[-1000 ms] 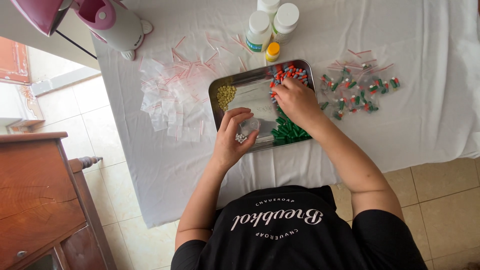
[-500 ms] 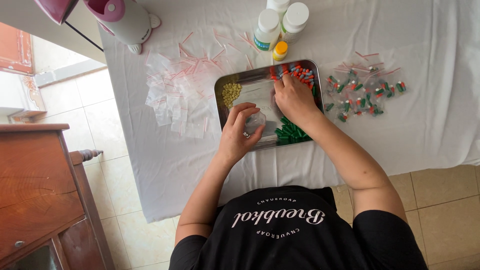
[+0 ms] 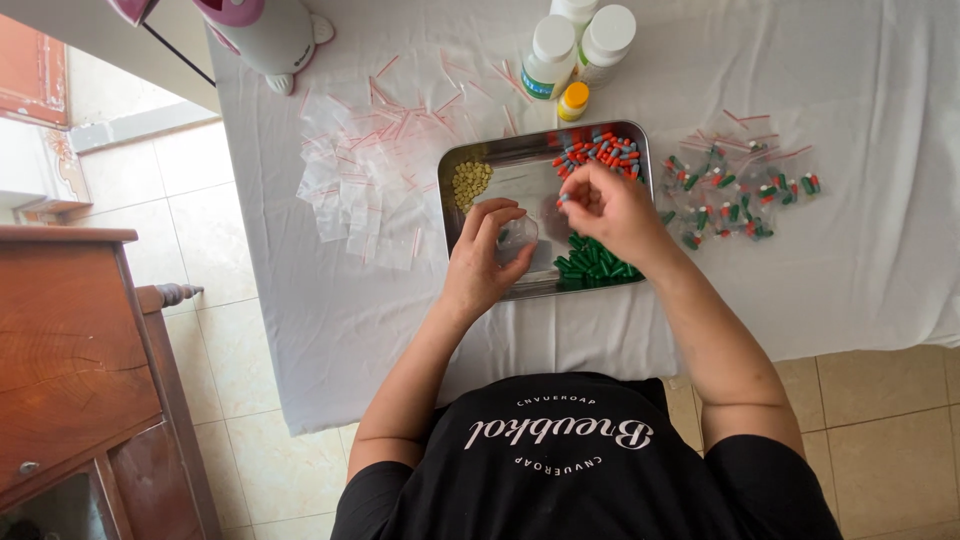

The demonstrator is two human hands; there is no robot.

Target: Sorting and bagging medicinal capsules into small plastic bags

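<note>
Two hands over metal tray (image 3: 640,150), left hand (image 3: 485,262) holding clear bag (image 3: 517,236), right hand (image 3: 605,205) pinching capsule (image 3: 563,198)

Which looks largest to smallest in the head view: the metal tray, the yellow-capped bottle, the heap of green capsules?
1. Metal tray, clearly the largest.
2. Heap of green capsules, partly hidden by the right hand.
3. Yellow-capped bottle, the smallest.

Empty clear zip bags (image 3: 365,190) lie spread left of the tray; filled bags (image 3: 740,195) sit right. Three white-capped bottles (image 3: 580,50), one small yellow bottle (image 3: 572,101) stand behind. The left hand (image 3: 485,265) pinches one small clear bag (image 3: 518,235).
</note>
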